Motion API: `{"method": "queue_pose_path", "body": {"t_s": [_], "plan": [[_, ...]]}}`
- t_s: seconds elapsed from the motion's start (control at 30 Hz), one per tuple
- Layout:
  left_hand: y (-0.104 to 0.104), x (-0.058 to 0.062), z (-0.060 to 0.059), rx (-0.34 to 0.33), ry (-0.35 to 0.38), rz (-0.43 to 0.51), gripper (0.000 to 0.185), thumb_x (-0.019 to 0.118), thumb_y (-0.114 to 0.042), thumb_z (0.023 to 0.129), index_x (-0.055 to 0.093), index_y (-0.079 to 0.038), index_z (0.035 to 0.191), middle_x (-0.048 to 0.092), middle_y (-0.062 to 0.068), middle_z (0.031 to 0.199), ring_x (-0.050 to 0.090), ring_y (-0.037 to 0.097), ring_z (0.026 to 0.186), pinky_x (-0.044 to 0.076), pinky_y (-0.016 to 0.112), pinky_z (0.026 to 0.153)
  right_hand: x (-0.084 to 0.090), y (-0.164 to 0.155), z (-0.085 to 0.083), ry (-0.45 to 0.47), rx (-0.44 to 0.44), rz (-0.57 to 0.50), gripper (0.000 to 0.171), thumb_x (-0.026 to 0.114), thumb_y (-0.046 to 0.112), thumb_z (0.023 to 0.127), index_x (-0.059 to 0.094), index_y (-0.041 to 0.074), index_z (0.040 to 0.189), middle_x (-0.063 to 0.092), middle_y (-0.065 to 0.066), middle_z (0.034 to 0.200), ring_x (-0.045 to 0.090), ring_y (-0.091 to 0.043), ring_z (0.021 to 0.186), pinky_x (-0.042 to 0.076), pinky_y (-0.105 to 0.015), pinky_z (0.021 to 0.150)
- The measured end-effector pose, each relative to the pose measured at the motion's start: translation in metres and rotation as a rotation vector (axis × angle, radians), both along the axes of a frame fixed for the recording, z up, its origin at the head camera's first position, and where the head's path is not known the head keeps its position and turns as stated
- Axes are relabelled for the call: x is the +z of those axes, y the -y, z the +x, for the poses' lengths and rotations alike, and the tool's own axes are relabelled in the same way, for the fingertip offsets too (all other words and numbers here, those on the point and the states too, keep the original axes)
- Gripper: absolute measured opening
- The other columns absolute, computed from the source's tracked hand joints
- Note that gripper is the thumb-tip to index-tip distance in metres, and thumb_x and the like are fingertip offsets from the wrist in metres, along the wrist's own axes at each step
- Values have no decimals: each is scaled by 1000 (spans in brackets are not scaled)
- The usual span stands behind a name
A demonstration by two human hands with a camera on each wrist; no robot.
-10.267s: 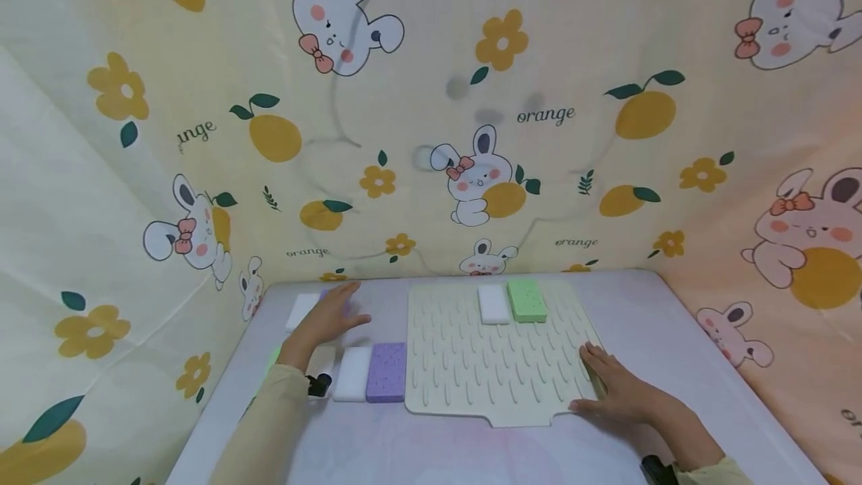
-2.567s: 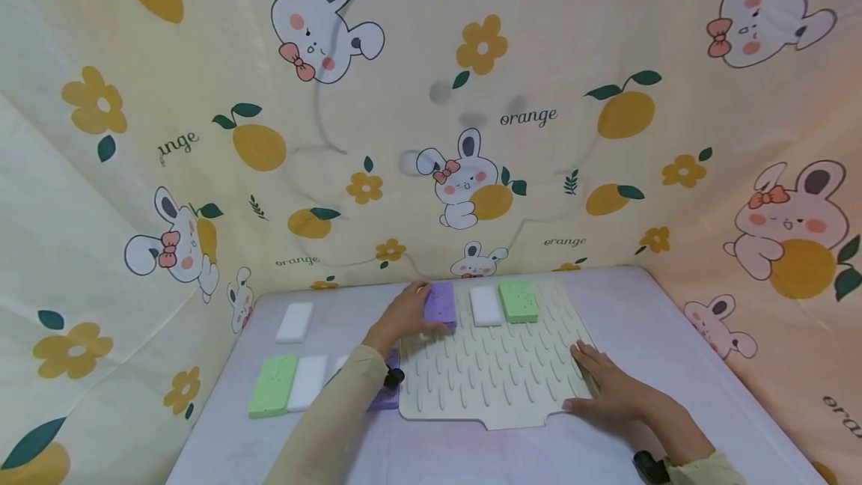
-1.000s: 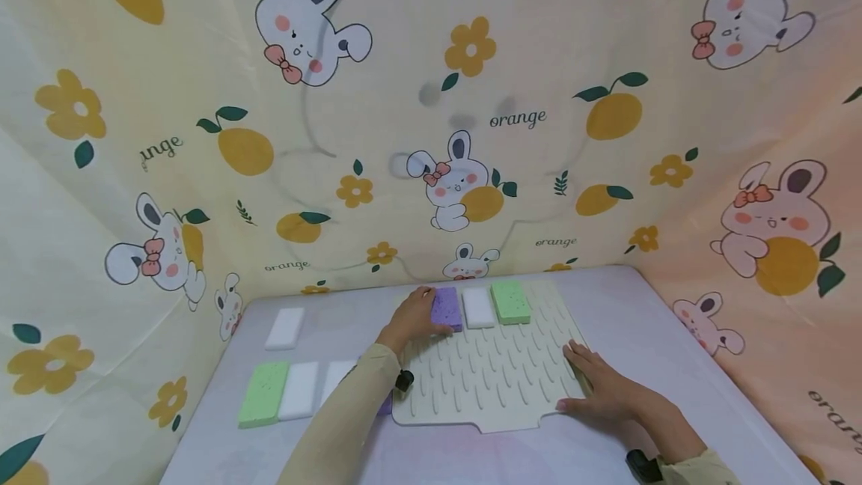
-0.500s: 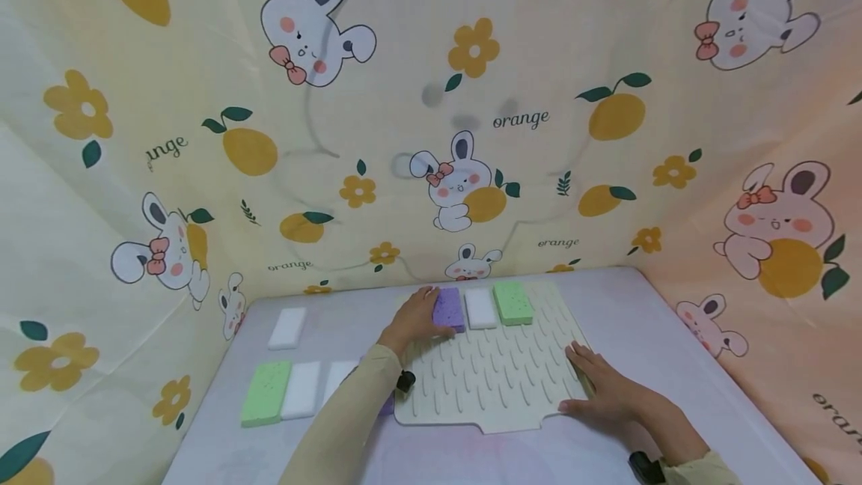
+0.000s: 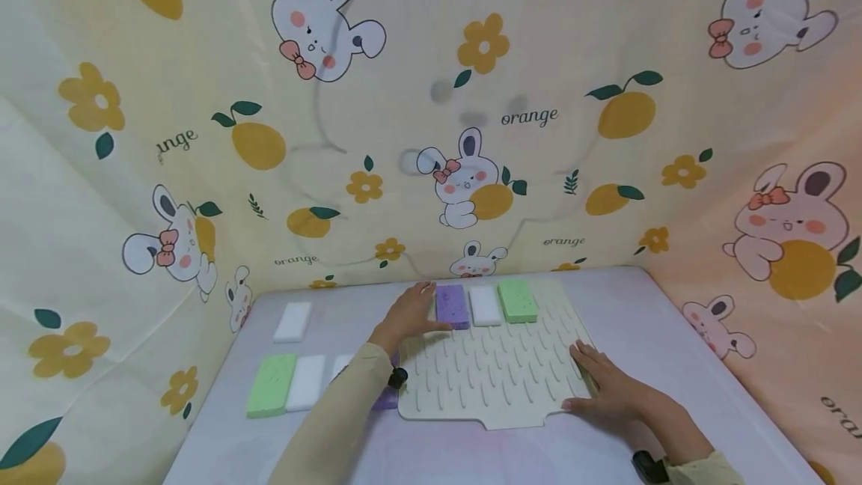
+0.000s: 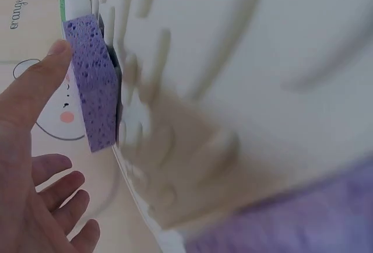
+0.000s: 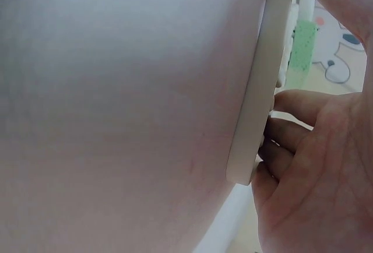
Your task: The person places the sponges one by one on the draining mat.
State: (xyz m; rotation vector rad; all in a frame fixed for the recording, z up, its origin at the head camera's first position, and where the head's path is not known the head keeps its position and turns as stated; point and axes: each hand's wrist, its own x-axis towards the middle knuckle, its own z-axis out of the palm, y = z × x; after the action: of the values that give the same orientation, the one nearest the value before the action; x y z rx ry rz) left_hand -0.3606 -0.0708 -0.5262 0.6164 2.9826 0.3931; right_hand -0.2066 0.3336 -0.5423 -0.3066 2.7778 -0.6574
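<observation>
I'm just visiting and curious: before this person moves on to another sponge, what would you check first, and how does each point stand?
1. Purple sponge lies flat on the drying mat: ok.
2. It sits beside the white sponge and green sponge in one row: ok.
3. Left hand fully off the purple sponge: cannot tell.
4. Right hand rests on the mat's edge: ok.
5. More sponges in view on the table: ok.
</observation>
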Motion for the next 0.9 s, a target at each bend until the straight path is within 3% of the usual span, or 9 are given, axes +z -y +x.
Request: {"method": "queue_pose_path", "body": {"t_s": [0.23, 0.47, 0.9], "plan": [[20, 8, 10, -17, -51, 22, 110, 84, -61, 86, 37, -3, 166, 37, 16, 171, 37, 39, 157, 32, 52, 130, -1, 0, 0, -9, 8, 0, 122, 83, 66, 84, 26, -2, 168, 15, -32, 174, 12, -67, 153, 23, -83, 119], [39, 17, 17, -5, -40, 42, 105, 84, -58, 89, 37, -4, 166, 36, 16, 172, 34, 39, 158, 30, 52, 131, -1, 1, 0, -13, 11, -3, 122, 83, 65, 84, 27, -2, 167, 16, -33, 173, 12, -68, 152, 23, -84, 118], [79, 16, 26, 0, -45, 53, 102, 84, -53, 90, 37, -2, 166, 36, 16, 172, 33, 37, 159, 29, 52, 131, -1, 0, -1, -9, 18, 3, 121, 83, 65, 85, 26, -3, 167, 15, -34, 173, 11, -69, 151, 24, -85, 116]]}}
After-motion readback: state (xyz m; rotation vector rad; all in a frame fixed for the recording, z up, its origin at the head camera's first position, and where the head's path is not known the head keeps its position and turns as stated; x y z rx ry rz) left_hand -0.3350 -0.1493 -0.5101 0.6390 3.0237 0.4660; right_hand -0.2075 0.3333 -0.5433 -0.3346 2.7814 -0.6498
